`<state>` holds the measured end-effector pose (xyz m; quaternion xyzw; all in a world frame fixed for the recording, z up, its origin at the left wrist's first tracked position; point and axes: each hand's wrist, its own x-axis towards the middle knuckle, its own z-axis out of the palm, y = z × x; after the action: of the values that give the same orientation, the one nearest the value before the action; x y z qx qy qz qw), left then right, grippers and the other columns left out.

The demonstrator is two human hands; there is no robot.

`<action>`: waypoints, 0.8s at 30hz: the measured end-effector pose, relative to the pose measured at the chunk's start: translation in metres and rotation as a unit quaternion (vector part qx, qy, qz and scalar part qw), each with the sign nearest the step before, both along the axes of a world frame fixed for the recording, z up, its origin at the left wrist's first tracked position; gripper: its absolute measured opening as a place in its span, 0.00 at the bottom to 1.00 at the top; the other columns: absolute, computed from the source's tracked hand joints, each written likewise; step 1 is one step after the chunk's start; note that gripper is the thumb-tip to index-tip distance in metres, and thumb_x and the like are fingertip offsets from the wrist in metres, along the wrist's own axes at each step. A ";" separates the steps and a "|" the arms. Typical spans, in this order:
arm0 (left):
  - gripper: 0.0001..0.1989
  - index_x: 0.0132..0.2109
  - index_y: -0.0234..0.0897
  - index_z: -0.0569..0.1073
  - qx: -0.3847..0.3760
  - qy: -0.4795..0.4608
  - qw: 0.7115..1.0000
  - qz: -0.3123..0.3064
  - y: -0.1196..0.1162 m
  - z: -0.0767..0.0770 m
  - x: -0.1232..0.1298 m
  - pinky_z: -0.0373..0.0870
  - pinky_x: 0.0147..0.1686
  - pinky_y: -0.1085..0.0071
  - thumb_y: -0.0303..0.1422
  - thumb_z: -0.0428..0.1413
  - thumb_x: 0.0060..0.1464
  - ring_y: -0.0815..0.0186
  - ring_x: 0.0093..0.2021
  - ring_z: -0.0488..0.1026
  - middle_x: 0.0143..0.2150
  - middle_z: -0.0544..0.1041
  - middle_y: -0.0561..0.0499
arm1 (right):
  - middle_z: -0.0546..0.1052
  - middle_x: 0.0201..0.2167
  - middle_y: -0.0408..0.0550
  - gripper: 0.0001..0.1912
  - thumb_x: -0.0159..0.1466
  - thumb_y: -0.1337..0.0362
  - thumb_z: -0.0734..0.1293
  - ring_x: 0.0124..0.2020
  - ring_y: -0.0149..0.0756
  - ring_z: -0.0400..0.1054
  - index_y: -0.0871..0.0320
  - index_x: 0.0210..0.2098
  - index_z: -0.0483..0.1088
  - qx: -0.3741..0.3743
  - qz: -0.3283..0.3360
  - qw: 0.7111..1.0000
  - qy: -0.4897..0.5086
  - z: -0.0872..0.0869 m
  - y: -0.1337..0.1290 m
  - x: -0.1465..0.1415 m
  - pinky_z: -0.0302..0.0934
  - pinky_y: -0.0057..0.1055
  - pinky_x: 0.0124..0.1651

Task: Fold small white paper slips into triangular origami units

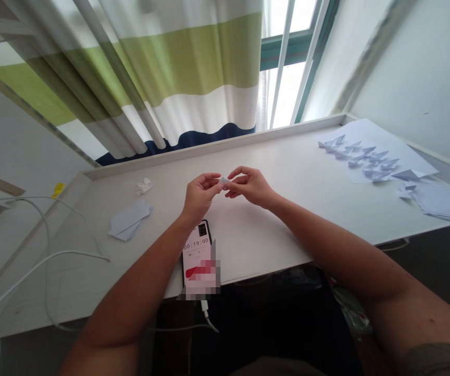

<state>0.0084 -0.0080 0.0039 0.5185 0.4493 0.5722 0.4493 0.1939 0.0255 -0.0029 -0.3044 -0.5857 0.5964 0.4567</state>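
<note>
A small folded piece of white paper (224, 180) is held between my two hands above the middle of the desk. My left hand (201, 194) pinches its left side with thumb and fingers. From the right, my right hand (251, 185) grips the same piece between thumb and fingers. The fingers partly hide the paper, so its exact shape is hard to tell. Below my left hand, a phone (197, 250) showing a timer lies on the desk, partly behind my left forearm.
Several folded paper pieces (366, 156) sit on white sheets (397, 143) at the right, near a paper stack (440, 201). At left are paper slips (130, 219), a crumpled white piece (143, 186) and cables (48, 256). The desk (279, 224) has a raised back edge beneath a curtain (193, 57).
</note>
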 end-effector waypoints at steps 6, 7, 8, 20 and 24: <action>0.14 0.40 0.38 0.88 0.003 0.066 0.998 -0.021 0.000 0.001 -0.004 0.77 0.41 0.64 0.43 0.74 0.52 0.61 0.38 0.82 0.38 0.88 0.45 | 0.85 0.28 0.50 0.30 0.52 0.40 0.85 0.32 0.39 0.83 0.59 0.33 0.76 0.034 0.006 0.999 -0.040 -0.001 0.000 0.002 0.79 0.34 0.37; 0.14 0.39 0.39 0.88 0.016 0.084 0.996 -0.018 0.000 0.001 -0.004 0.77 0.41 0.63 0.44 0.74 0.52 0.61 0.37 0.81 0.37 0.87 0.45 | 0.85 0.29 0.49 0.30 0.52 0.40 0.85 0.32 0.39 0.83 0.59 0.33 0.77 0.041 0.010 0.998 -0.050 -0.001 0.000 0.003 0.78 0.33 0.36; 0.14 0.38 0.39 0.88 0.028 0.100 0.994 -0.015 0.000 0.002 -0.005 0.77 0.41 0.63 0.44 0.74 0.52 0.61 0.36 0.81 0.36 0.87 0.45 | 0.84 0.30 0.49 0.29 0.53 0.40 0.85 0.32 0.39 0.83 0.59 0.33 0.77 0.048 0.014 0.997 -0.059 -0.001 0.000 0.003 0.78 0.33 0.35; 0.13 0.38 0.39 0.88 0.075 0.119 0.990 -0.010 0.000 0.008 -0.008 0.78 0.39 0.64 0.44 0.74 0.54 0.61 0.35 0.81 0.36 0.87 0.45 | 0.82 0.26 0.47 0.29 0.61 0.37 0.79 0.28 0.35 0.78 0.59 0.35 0.80 0.114 0.010 0.992 -0.044 0.002 0.000 0.004 0.75 0.34 0.34; 0.14 0.39 0.39 0.88 0.071 0.079 0.994 -0.009 -0.001 0.004 -0.003 0.81 0.40 0.63 0.44 0.74 0.54 0.61 0.37 0.83 0.37 0.88 0.46 | 0.82 0.27 0.47 0.28 0.60 0.38 0.80 0.28 0.36 0.79 0.58 0.33 0.80 0.106 -0.008 0.994 -0.029 0.004 -0.003 0.003 0.78 0.37 0.36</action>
<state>0.0059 -0.0088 0.0079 0.5971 0.4369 0.5555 0.3795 0.1967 0.0224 0.0012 -0.2763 -0.6563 0.5181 0.4738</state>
